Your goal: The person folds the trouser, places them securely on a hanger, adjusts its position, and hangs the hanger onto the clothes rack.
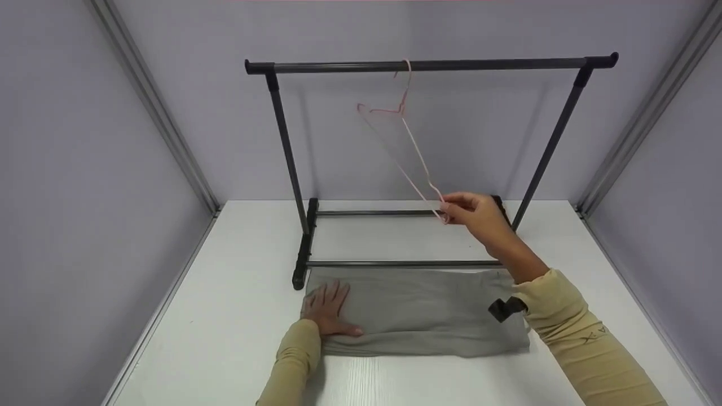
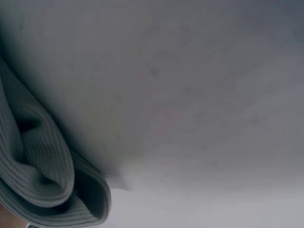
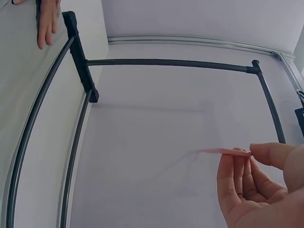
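A pink wire hanger (image 1: 417, 148) has its hook over the top bar of a black clothes rack (image 1: 338, 67) and slants down toward the right. My right hand (image 1: 474, 217) pinches the hanger's lower right corner between thumb and fingers. In the right wrist view that pinch shows up close, with the right hand (image 3: 259, 183) on a thin pink end. Folded grey cloth (image 1: 417, 310) lies on the white table in front of the rack. My left hand (image 1: 329, 310) rests with spread fingers on the cloth's left end. Ribbed folded fabric (image 2: 42, 156) fills the left wrist view's lower left corner.
The white table (image 1: 225, 316) has grey walls (image 1: 350, 28) behind and at both sides, with metal rails in the corners. Two lower crossbars (image 1: 395, 263) of the rack run just behind the cloth. A small black device (image 1: 506, 309) sits at my right wrist, over the cloth.
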Tool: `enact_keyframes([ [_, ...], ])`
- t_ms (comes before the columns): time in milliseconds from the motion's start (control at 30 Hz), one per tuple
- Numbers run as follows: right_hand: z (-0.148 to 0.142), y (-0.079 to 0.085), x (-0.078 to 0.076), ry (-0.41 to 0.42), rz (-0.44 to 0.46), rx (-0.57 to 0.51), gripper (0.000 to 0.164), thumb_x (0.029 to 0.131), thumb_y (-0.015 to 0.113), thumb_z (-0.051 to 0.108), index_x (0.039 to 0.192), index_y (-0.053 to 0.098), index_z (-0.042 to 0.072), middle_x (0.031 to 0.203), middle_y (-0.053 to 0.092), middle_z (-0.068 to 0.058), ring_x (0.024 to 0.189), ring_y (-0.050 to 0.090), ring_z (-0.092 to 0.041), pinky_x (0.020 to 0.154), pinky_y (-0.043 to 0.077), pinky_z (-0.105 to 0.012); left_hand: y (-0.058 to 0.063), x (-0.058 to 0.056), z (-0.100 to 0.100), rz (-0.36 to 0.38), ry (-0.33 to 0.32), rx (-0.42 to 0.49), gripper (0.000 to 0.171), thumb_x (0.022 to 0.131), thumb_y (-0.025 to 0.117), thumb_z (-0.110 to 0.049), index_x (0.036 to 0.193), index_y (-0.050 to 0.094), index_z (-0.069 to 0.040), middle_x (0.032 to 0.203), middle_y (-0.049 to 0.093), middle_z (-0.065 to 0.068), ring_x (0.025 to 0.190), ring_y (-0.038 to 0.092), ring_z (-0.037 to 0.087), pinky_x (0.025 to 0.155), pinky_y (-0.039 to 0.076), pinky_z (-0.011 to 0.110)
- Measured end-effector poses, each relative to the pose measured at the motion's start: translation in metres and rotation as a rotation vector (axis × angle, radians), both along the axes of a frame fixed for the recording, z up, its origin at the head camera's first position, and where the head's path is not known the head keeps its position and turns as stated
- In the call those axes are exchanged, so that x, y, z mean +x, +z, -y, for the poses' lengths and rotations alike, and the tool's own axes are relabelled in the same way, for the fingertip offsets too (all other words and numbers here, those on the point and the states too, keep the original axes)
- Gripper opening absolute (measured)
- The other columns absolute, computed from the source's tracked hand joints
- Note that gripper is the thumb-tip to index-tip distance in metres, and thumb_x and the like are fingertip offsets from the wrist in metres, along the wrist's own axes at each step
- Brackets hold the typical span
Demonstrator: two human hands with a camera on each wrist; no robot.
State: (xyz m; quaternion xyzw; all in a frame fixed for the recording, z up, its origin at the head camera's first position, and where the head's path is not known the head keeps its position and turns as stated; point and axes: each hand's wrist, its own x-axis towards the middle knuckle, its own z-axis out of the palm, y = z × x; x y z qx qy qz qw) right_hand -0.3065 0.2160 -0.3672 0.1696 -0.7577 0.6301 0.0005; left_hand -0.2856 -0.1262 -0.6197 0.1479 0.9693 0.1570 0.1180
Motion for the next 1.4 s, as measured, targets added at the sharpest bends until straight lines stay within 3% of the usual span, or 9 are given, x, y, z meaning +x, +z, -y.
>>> enact_keyframes([
  [133, 0.001, -0.001, -0.002, 0.033, 0.046, -0.009, 0.039, 0.092, 0.06, 0.02, 0.122, 0.054, -0.005, 0.113, 0.056, -0.026, 0.091, 0.062, -0.023, 0.083, 0.05, -0.03, 0.003, 0.001, 0.0, 0.006, -0.001, 0.011, 0.124, 0.054, 0.052, -0.089, 0.151, 0.009, -0.024, 0.156, 0.0, 0.005, 0.14, -0.005, 0.033, 0.106, 0.002, 0.058],
  [333, 0.004, 0.002, -0.005, 0.091, 0.117, -0.046, 0.039, 0.094, 0.056, 0.013, 0.126, 0.048, -0.008, 0.112, 0.059, -0.012, 0.102, 0.059, -0.027, 0.086, 0.049, -0.03, -0.001, 0.0, 0.001, -0.006, -0.004, -0.014, 0.125, 0.053, 0.049, -0.091, 0.151, 0.008, -0.025, 0.156, -0.001, 0.004, 0.14, -0.006, 0.032, 0.106, 0.002, 0.058],
  [700, 0.009, 0.006, -0.002, 0.153, 0.212, -0.165, 0.035, 0.094, 0.054, 0.007, 0.125, 0.047, -0.009, 0.105, 0.057, -0.008, 0.088, 0.059, -0.013, 0.084, 0.048, -0.029, 0.01, 0.007, -0.002, -0.012, -0.016, 0.019, 0.122, 0.058, 0.052, -0.086, 0.15, 0.011, -0.02, 0.155, 0.001, 0.009, 0.139, -0.004, 0.035, 0.106, 0.001, 0.058],
  [867, 0.009, 0.006, -0.001, 0.155, 0.189, -0.203, 0.032, 0.094, 0.054, 0.006, 0.121, 0.049, -0.009, 0.099, 0.059, -0.006, 0.085, 0.058, -0.016, 0.084, 0.049, -0.031, 0.011, 0.008, -0.001, -0.027, -0.022, 0.046, 0.122, 0.058, 0.054, -0.085, 0.15, 0.013, -0.018, 0.155, 0.003, 0.01, 0.139, -0.002, 0.037, 0.106, 0.0, 0.057],
  [1133, 0.01, 0.01, 0.002, 0.126, 0.11, -0.203, 0.03, 0.093, 0.056, 0.007, 0.118, 0.052, -0.008, 0.098, 0.059, -0.007, 0.079, 0.057, -0.015, 0.084, 0.049, -0.034, 0.001, 0.002, 0.001, -0.023, -0.003, -0.021, 0.126, 0.052, 0.046, -0.093, 0.151, 0.008, -0.025, 0.156, -0.002, 0.004, 0.14, -0.007, 0.03, 0.107, 0.002, 0.053],
  [1400, 0.005, 0.006, 0.007, 0.116, 0.03, -0.216, 0.028, 0.092, 0.057, 0.007, 0.116, 0.053, -0.008, 0.099, 0.059, -0.01, 0.083, 0.059, -0.017, 0.081, 0.05, -0.032, 0.002, 0.003, 0.0, -0.026, 0.004, -0.012, 0.126, 0.051, 0.046, -0.092, 0.15, 0.01, -0.025, 0.156, 0.0, 0.004, 0.14, -0.006, 0.032, 0.107, 0.001, 0.054],
])
